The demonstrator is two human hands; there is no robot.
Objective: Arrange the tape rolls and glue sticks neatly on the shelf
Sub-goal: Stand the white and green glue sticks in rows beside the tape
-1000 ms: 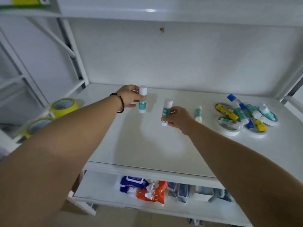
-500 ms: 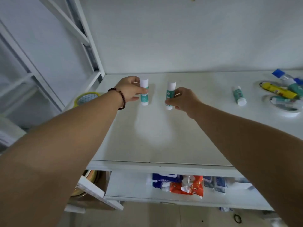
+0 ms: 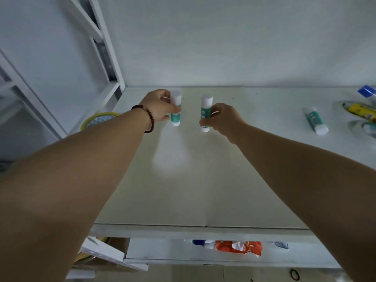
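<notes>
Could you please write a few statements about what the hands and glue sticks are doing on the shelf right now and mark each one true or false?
1. The left hand holds an upright glue stick. True.
2. The right hand is empty. False: it grips a second upright glue stick.
3. The two held glue sticks touch each other. False: there is a clear gap of bare shelf between them.
4. A third glue stick lies on its side to the right. True.
5. The beaded bracelet is on the right wrist. False: it is on the left wrist.
6. A yellow tape roll sits left of the shelf, behind the left forearm. True.
</notes>
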